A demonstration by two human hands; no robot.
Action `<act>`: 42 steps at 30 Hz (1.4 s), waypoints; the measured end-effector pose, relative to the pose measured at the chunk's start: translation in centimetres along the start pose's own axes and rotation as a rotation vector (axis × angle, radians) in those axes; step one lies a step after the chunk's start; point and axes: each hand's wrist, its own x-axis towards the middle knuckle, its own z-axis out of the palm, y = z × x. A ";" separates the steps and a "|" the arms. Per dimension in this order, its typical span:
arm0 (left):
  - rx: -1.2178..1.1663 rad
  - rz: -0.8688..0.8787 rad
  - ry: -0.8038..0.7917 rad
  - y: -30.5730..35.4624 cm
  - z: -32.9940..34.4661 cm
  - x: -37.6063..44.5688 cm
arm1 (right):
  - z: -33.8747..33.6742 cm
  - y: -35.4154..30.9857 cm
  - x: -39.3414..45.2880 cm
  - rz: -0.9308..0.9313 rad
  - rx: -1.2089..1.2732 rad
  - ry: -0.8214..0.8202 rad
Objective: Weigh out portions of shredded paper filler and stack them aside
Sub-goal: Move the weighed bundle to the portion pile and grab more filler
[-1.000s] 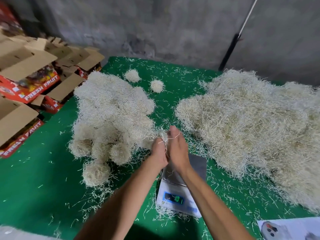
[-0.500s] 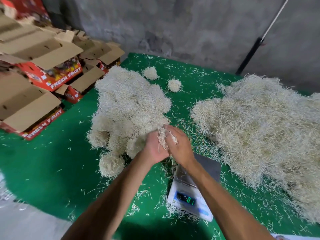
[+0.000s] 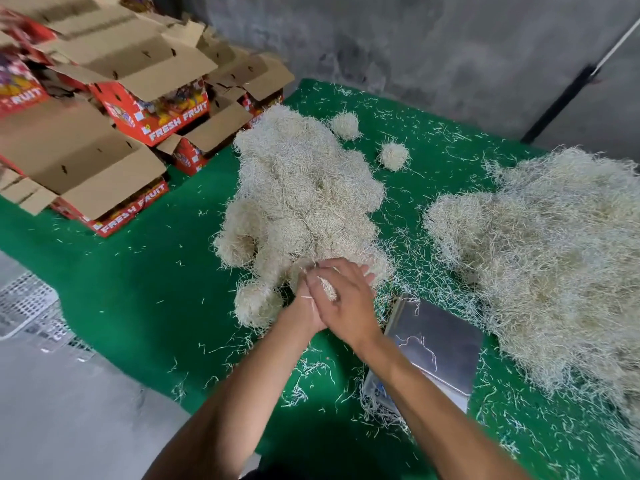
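Green felt-covered counter [image 3: 114, 282] against a grey concrete wall [image 3: 415, 46], littered with stray paper shreds.

Containers: red "FRESH FRUIT" cartons [image 3: 152, 109], stacked at the far left with brown flaps open; contents hidden by the flaps; number uncertain, at least four.

Shredded paper filler, portioned: one heap of balled portions [image 3: 298, 195] at centre. Two separate small balls [image 3: 346, 125] [image 3: 394, 156] lie apart behind the heap, toward the wall.

Shredded paper filler, loose: one large unsorted pile [image 3: 547, 254] on the right, spreading to the frame edge.

Scale: one digital scale [image 3: 436, 344] with a steel platform, between the two piles, just right of the forearms; a few strands on the platform, its front partly covered by the right forearm.

Hands: two, meeting at the near edge of the portioned heap. Right hand [image 3: 346, 299] lies over the left hand [image 3: 301, 306], fingers curled around a small wad of filler [image 3: 327, 287] pressed between them; left fingers mostly hidden beneath.

Other: one dark pole [image 3: 561, 102] leaning against the wall; perforated white item [image 3: 27, 306] at the left, beyond the counter edge.
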 end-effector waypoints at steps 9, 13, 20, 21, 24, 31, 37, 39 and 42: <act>0.156 0.032 0.309 -0.2 -7.9 1.5 | 6.1 2.8 -3.3 0.783 0.056 -0.384; 0.379 0.383 0.441 0.6 -10.7 1.7 | 8.2 2.0 -1.3 1.056 0.461 -0.460; 0.634 0.655 0.441 0.8 -10.4 1.2 | 8.8 4.0 0.2 0.969 0.368 -0.402; 0.660 0.633 0.428 0.5 -10.1 1.2 | 8.5 4.0 -0.2 0.908 0.254 -0.421; 0.753 0.592 0.390 -0.5 -9.2 1.4 | 7.0 4.5 -1.5 0.853 0.142 -0.388; 0.863 0.570 0.218 -2.9 -2.7 3.3 | -1.5 6.4 -1.4 0.738 0.239 -0.040; 1.033 0.509 0.005 -6.5 6.2 6.7 | -12.0 10.8 -2.9 0.737 0.194 0.223; 1.067 0.509 -0.067 -7.9 9.7 7.8 | -15.5 12.7 -3.8 0.773 0.178 0.277; 1.129 0.504 -0.170 -9.8 15.0 9.5 | -20.0 15.6 -4.1 0.812 0.068 0.318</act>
